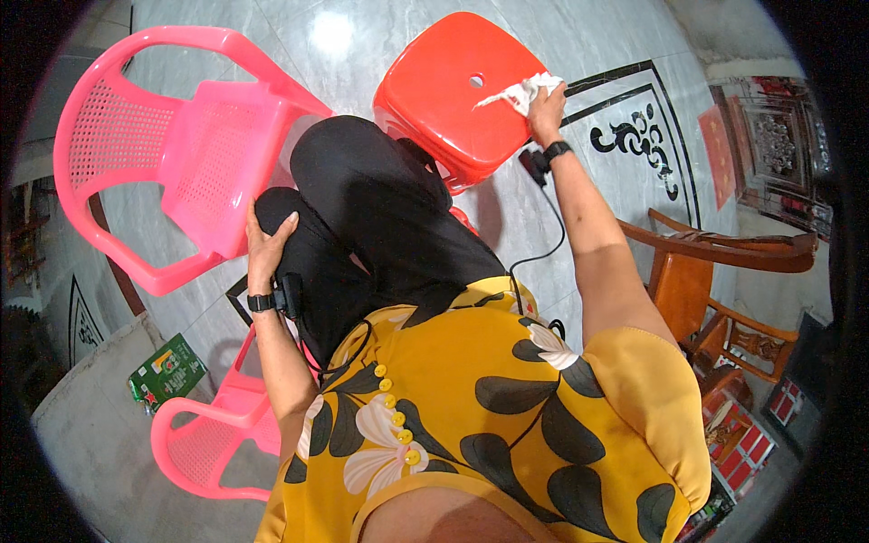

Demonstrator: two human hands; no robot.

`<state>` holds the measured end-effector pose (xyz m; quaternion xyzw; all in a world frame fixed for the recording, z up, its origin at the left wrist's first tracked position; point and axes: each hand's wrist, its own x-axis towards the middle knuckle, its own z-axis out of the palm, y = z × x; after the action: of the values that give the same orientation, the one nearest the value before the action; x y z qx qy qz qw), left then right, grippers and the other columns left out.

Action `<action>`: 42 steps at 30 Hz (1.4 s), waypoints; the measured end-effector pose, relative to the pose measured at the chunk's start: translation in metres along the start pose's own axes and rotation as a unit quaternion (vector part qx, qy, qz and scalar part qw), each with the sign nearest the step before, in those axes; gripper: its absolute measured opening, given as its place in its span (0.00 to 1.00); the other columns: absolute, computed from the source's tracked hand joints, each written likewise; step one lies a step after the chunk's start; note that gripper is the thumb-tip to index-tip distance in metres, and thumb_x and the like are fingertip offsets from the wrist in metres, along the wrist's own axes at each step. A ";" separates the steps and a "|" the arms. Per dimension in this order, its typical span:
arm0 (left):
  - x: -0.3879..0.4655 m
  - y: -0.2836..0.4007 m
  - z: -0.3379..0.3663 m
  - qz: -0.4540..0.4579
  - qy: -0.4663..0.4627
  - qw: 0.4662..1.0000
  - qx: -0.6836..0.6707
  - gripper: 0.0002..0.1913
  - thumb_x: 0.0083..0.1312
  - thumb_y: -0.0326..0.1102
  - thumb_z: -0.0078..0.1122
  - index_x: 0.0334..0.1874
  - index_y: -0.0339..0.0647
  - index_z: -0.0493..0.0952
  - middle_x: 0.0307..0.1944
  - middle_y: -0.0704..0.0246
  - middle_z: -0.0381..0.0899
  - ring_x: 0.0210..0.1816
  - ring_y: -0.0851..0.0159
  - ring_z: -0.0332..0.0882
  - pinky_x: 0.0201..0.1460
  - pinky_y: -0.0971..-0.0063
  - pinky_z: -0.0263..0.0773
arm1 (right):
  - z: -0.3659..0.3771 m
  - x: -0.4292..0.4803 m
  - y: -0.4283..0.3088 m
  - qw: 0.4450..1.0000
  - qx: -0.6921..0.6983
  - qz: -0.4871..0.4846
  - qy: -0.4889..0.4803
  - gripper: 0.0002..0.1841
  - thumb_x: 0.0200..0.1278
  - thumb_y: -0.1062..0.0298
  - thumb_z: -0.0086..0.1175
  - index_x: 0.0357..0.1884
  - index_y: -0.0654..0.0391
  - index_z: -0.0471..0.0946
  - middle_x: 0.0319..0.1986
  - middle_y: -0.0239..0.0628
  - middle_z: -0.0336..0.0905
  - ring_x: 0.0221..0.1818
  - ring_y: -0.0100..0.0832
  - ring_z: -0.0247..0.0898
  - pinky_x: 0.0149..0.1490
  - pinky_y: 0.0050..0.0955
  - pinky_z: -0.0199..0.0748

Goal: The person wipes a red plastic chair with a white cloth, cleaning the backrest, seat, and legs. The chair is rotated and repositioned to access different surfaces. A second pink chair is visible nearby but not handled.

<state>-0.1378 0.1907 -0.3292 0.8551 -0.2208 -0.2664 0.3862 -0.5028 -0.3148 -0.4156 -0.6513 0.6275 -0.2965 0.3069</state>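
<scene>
My right hand grips a crumpled white cloth at the right edge of a red plastic stool. The cloth lies partly over the stool's glossy top, which has a small round hole. Below the top, more red rims suggest stacked stools. My left hand rests on my black-trousered knee, thumb and fingers apart, holding nothing. Its fingers are close beside the seat of a pink plastic armchair; whether they touch it, I cannot tell. Each wrist bears a black strap with a small device and a cable.
Another pink plastic armchair stands behind my left arm. Near it is a green printed carton. Wooden furniture stands to my right. The grey tiled floor has black ornamental inlays. A black cable hangs from my right wrist.
</scene>
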 end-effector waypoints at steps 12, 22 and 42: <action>0.010 -0.015 0.004 0.018 0.014 1.000 0.009 0.61 0.58 0.55 0.85 0.86 0.33 0.55 0.81 0.39 0.61 0.82 0.43 0.61 0.83 0.56 0.58 | 0.009 -0.117 0.018 0.959 -0.050 -0.277 -0.001 0.32 0.82 0.70 0.44 0.83 0.71 0.56 0.83 0.71 0.42 0.86 0.70 0.34 0.87 0.59 0.36; 0.007 -0.014 0.005 -0.003 0.020 1.000 0.020 0.62 0.58 0.55 0.86 0.87 0.34 0.54 0.78 0.39 0.63 0.79 0.43 0.65 0.81 0.56 0.62 | 0.005 -0.193 -0.015 0.832 -0.224 -0.498 -0.095 0.35 0.72 0.70 0.53 0.82 0.51 0.65 0.82 0.42 0.58 0.84 0.59 0.50 0.79 0.66 0.57; -0.004 0.002 0.005 0.022 0.018 0.999 0.022 0.62 0.59 0.54 0.86 0.87 0.35 0.53 0.78 0.40 0.62 0.80 0.43 0.63 0.81 0.56 0.61 | 0.147 -0.125 -0.185 0.555 -0.474 -0.643 -0.233 0.21 0.76 0.57 0.51 0.61 0.54 0.87 0.66 0.37 0.80 0.77 0.47 0.65 0.82 0.54 0.54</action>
<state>-0.1443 0.1898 -0.3294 0.8629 -0.2386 -0.2373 0.3770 -0.2767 -0.1815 -0.3659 -0.9794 -0.0012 0.0872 -0.1821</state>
